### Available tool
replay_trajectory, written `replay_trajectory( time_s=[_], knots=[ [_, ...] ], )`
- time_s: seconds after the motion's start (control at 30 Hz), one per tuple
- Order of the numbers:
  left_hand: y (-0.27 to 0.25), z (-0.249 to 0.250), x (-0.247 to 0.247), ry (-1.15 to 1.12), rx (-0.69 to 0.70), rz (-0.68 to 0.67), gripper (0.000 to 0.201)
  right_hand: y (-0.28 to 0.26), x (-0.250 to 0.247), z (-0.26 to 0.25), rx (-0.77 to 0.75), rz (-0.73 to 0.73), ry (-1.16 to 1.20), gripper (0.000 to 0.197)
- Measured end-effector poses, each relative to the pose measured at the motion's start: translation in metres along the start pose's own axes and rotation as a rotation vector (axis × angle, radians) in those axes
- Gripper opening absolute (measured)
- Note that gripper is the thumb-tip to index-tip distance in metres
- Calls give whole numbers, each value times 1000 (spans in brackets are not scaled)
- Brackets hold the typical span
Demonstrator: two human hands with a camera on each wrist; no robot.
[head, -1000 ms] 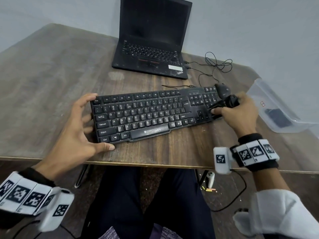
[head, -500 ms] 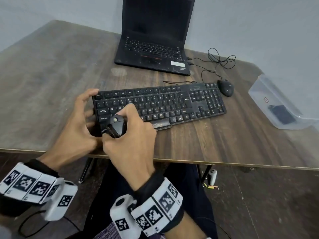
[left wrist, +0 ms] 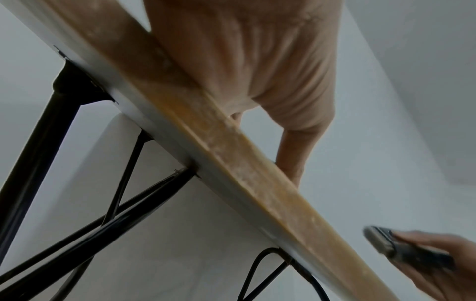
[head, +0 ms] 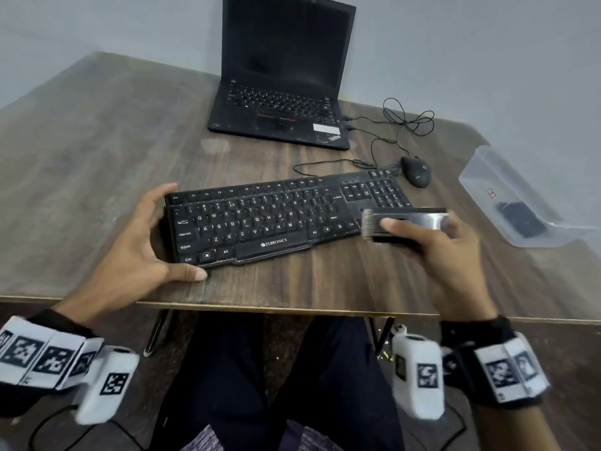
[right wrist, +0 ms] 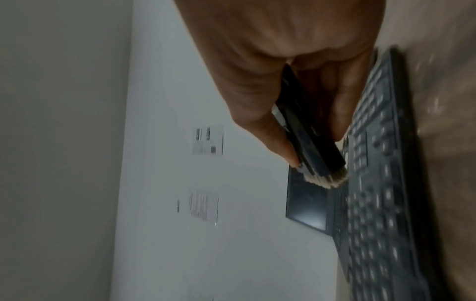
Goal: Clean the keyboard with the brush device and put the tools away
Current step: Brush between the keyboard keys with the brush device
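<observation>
The black keyboard lies on the wooden table near its front edge. My left hand grips the keyboard's left end, thumb at the front edge and fingers at the back corner. My right hand holds the black brush device flat over the keyboard's right end. The device's pale bristles point left. The right wrist view shows the brush device pinched between thumb and fingers, bristles just off the keyboard. In the left wrist view my left hand lies over the table edge.
An open black laptop stands behind the keyboard. A black mouse and loose cables lie at the back right. A clear plastic container with a dark item inside sits at the far right. The table's front edge is close.
My right hand has swept the brush device from the keyboard's left end to its right end; a second ago it was also at the right. My left hand stays at the left end.
</observation>
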State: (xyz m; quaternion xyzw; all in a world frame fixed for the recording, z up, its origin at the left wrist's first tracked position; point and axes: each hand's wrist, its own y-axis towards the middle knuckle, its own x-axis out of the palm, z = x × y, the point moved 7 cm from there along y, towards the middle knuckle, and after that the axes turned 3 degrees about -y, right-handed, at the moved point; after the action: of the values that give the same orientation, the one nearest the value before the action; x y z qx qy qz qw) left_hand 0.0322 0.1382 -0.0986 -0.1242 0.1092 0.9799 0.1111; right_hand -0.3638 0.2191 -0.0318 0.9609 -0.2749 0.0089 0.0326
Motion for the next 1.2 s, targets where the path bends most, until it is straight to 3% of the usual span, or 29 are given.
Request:
replay_trajectory(
  time_s=[0.07, 0.2, 0.3, 0.43, 0.5, 0.6, 0.7, 0.77, 0.83, 0.93, 1.07, 1.2],
  knots=[
    [6, -4, -6, 62, -35, -4, 139, 15, -33, 3, 44, 34, 13, 57],
    [18, -5, -11, 158, -126, -83, 134, 34, -84, 5, 66, 105, -25, 90],
    [28, -7, -15, 214, -234, -169, 127, 43, -106, 8, 98, 98, 10, 58],
    [41, 1, -13, 244, -298, -267, 152, 48, -126, 9, 112, 99, 24, 29],
    [44, 5, -13, 314, -314, -272, 147, 49, -134, 8, 85, 125, 13, 31],
    [47, 19, -8, 561, -206, -277, 140, 51, -147, 8, 18, 189, -21, 41],
    [51, 26, 9, 681, -158, -308, 113, 60, -158, 8, 1, 203, -32, 48],
    [52, 45, 40, 741, -44, -337, 106, 66, -165, 6, 12, 209, -31, 50],
    [50, 60, 72, 756, -4, -385, 115, 72, -171, 4, 23, 223, -52, 48],
    [55, 64, 104, 818, -53, -467, 138, 79, -179, 4, 29, 245, -85, 45],
    [73, 71, 126, 937, -105, -549, 145, 88, -186, 10, 41, 237, -182, 41],
    [107, 81, 148, 975, -70, -589, 152, 95, -200, 22, 92, 244, -297, 39]
  ],
)
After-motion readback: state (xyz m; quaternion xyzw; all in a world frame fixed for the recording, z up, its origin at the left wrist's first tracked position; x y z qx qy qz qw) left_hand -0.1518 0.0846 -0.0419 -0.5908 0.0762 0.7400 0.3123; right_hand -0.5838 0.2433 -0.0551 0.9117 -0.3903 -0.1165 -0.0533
